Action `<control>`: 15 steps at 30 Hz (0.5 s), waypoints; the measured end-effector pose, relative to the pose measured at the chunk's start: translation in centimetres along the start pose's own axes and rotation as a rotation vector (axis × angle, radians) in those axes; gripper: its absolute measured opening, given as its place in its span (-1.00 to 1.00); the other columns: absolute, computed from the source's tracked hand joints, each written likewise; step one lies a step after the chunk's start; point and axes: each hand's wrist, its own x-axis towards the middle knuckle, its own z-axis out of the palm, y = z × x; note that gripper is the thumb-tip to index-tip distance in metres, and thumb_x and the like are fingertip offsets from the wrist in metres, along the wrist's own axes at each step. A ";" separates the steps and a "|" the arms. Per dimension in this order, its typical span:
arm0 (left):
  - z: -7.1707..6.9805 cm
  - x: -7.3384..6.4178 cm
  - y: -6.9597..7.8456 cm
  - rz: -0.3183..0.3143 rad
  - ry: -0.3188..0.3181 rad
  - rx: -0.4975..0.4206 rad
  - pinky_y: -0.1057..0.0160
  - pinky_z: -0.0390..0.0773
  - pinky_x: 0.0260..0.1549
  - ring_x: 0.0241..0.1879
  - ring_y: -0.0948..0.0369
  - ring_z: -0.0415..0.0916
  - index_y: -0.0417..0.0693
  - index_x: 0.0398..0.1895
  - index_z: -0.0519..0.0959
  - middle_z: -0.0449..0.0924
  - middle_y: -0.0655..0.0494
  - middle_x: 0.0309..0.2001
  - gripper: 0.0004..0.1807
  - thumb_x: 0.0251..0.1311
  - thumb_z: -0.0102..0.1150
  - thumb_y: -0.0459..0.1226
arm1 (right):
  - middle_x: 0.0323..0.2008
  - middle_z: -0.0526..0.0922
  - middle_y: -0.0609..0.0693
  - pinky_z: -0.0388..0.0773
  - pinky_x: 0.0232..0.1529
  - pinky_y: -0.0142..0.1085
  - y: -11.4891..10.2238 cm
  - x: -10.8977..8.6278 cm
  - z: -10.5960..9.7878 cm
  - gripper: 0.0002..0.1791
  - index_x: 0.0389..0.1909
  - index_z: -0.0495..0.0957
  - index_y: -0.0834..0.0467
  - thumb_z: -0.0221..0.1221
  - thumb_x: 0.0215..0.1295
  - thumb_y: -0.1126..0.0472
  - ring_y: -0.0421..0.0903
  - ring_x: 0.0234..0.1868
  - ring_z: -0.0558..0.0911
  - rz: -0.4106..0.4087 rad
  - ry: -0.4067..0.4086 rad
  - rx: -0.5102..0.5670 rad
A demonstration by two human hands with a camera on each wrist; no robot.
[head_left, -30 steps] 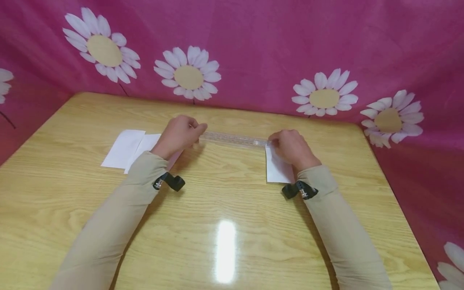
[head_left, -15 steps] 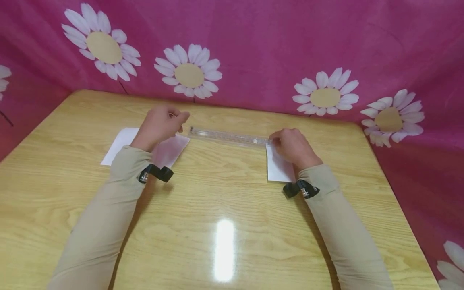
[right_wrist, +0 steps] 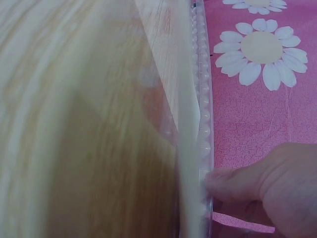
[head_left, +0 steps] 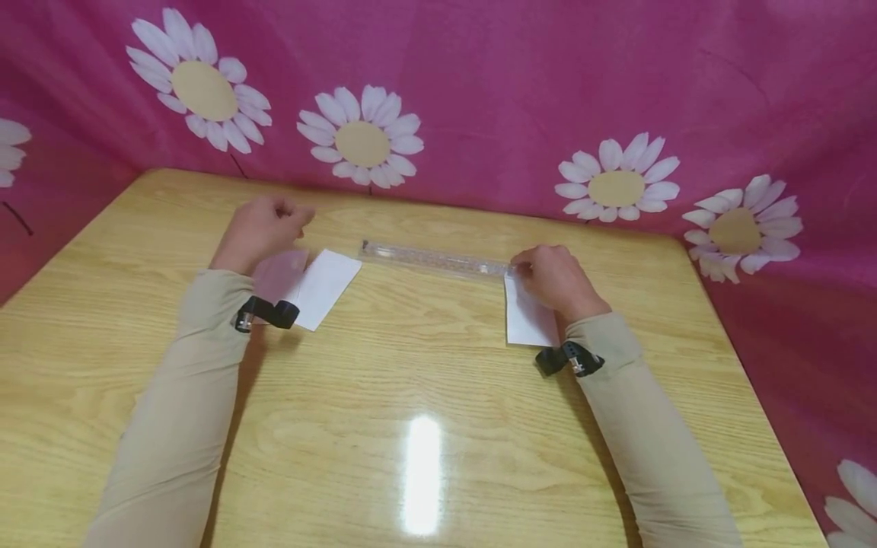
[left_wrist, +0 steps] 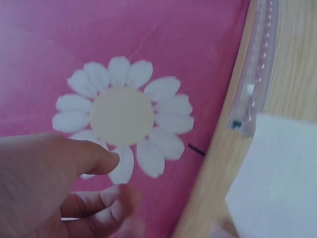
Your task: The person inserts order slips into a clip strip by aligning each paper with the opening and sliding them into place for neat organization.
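Clear strip (head_left: 432,259) apparently pinched by right hand (head_left: 558,279) (grip part-hidden); left hand (head_left: 259,232) empty, loosely curled.
Steadying step, presumably; next, white card (head_left: 329,288) pickup called for.

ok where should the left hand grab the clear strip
Probably at the left end, coming from the left and pinching across its narrow width: the strip is long and slim, that end is uncovered and nearer the left hand, and the right hand already grips the other end.
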 end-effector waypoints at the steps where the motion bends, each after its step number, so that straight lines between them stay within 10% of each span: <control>1: -0.1 0.1 -0.4 -0.004 -0.001 0.000 0.06 0.44 -0.14 -0.05 -0.06 0.45 -0.22 0.03 0.55 0.59 -0.21 0.01 -0.41 0.46 0.01 0.16 | 0.18 0.70 0.27 0.58 0.26 0.06 0.0 0.0 0.0 -0.64 0.17 0.67 0.23 0.12 0.42 0.38 0.19 0.17 0.67 0.001 0.001 0.003; 15: -1.6 0.7 -3.5 -0.065 -0.046 0.024 -0.28 0.35 0.28 0.27 -0.27 0.31 -0.38 0.41 0.23 0.33 -0.41 0.33 -0.16 0.35 0.20 0.09 | 0.18 0.70 0.26 0.57 0.28 0.05 0.2 0.2 0.3 -0.64 0.16 0.67 0.23 0.13 0.42 0.38 0.19 0.19 0.66 0.013 0.013 0.022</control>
